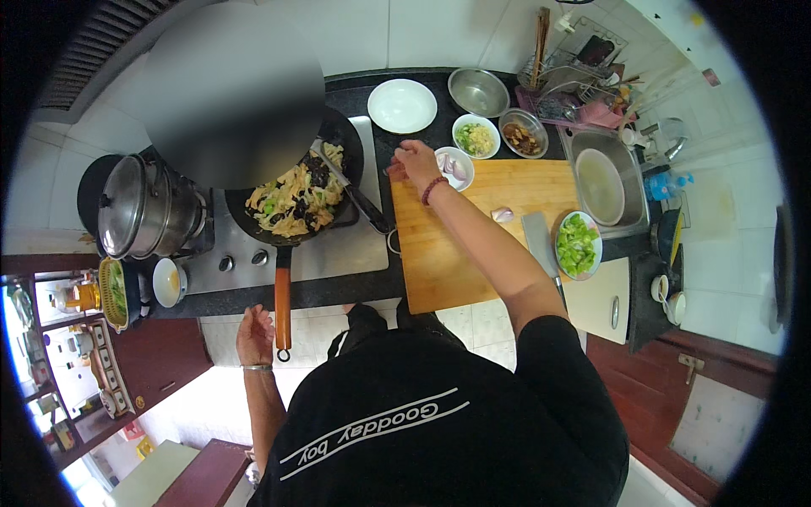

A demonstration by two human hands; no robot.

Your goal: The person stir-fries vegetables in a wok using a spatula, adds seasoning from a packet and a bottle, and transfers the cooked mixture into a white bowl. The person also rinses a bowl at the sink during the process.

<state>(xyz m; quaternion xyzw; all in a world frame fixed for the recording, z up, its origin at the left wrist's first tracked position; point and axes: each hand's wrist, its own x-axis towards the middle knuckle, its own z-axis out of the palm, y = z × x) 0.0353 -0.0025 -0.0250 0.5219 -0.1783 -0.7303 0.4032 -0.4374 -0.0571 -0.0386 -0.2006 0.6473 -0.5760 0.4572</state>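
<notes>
My left hand [255,334] hangs at the counter's front edge, just left of the wok's wooden handle [282,304] and apart from it, fingers loosely bent and empty. Over the far left corner of a wooden cutting board [443,253] is my right hand [415,163], with nothing seen in it. Beside it stands a small white bowl [466,180] of peeled shallot or garlic pieces. The wok [237,215] on the stove holds cooked egg-like pieces, black fungus and green bits [294,203]. A spatula [364,206] leans in it, its black handle over the right rim. A blurred disc hides the wok's far left part.
A lidded steel pot [136,206] stands left of the wok. Behind the board are a white plate [402,106], a steel bowl [478,93] and bowls of chopped scallion [476,138] and brown pieces [523,134]. A cleaver [538,237] lies by a bowl of green pepper [578,246]. The sink [633,190] is right.
</notes>
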